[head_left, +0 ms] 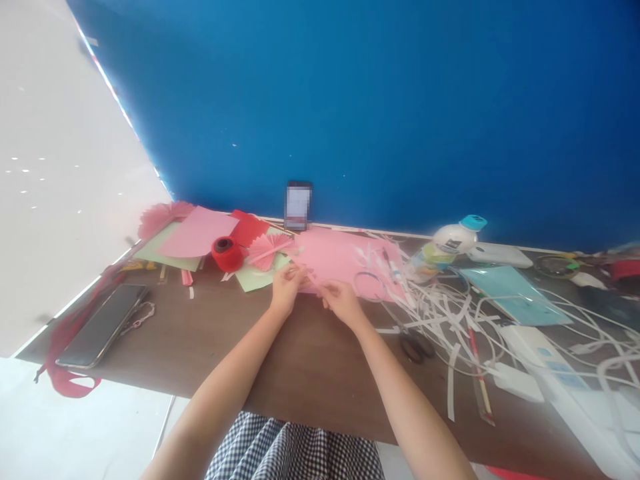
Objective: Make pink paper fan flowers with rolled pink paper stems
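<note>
My left hand (286, 287) and my right hand (341, 300) meet at the near edge of a pink paper sheet (340, 257) on the brown table (300, 360). Both hands have their fingers pinched on a narrow folded pink strip (311, 279) between them. A pleated pink paper fan (269, 248) lies just beyond my left hand, next to a red tape roll (227, 253).
A dark phone (103, 327) and red ribbon (65, 377) lie at the left edge. Coloured paper sheets (197, 233) sit far left. A propped phone (299, 205) leans on the blue wall. White paper strips (450, 313), scissors (415, 347), a glue bottle (453, 240) and a ruler (481, 387) crowd the right.
</note>
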A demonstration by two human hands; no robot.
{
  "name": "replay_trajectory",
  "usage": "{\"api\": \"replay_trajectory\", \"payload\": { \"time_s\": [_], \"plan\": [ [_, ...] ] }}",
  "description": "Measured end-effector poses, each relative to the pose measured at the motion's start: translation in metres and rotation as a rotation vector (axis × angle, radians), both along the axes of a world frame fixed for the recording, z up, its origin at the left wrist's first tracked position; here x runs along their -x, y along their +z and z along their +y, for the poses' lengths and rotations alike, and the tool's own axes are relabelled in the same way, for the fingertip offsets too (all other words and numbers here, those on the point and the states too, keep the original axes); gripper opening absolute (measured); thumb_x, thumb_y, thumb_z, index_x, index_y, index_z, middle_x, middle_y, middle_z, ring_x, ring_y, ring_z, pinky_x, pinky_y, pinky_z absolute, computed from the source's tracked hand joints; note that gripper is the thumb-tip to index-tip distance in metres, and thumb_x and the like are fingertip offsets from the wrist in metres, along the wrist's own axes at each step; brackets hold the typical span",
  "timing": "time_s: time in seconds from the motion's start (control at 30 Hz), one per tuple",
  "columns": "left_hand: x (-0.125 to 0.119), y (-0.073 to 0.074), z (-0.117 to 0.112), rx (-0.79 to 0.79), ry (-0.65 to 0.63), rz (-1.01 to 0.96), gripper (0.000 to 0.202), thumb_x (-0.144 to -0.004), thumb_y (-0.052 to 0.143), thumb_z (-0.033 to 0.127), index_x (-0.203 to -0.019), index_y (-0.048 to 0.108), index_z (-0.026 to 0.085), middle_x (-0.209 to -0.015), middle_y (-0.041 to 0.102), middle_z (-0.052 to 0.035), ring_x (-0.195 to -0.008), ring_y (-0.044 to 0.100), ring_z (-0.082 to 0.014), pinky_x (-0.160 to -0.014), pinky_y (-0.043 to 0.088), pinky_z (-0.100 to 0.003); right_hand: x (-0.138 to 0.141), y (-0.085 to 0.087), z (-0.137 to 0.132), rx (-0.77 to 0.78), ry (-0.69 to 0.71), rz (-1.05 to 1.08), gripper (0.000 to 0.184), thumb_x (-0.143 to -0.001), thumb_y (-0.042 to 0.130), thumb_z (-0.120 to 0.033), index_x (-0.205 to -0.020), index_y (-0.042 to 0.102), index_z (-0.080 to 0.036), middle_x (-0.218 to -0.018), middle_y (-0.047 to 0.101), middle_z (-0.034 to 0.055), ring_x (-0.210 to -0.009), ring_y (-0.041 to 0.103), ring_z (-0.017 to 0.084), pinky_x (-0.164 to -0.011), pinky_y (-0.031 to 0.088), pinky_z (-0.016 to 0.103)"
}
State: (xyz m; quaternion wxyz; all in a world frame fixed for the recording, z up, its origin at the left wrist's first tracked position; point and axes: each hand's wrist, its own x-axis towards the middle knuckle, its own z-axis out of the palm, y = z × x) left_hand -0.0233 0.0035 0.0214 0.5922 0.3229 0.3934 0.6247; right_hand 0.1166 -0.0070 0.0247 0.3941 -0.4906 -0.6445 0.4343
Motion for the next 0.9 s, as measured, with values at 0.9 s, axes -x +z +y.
{"api": "replay_trajectory", "payload": {
  "time_s": [0.9],
  "plan": [
    [0.025,-0.006,0.018,0.061,0.151,-0.009,0.034,-0.061,0.066,0.042,-0.075,0.061,0.012,-0.064,0.063,-0.0041,-0.059,0.061,-0.0127,-0.057,0.048,-0.023,-0.01,0.008,-0.001,0.09,0.035,0.018,0.032,-0.07,0.057,-0.045,-0.062,0.06,-0.015,-0.044,0.052,-0.0019,-0.039,0.046,0.008,-0.04,0.038,0.02]
  ]
}}
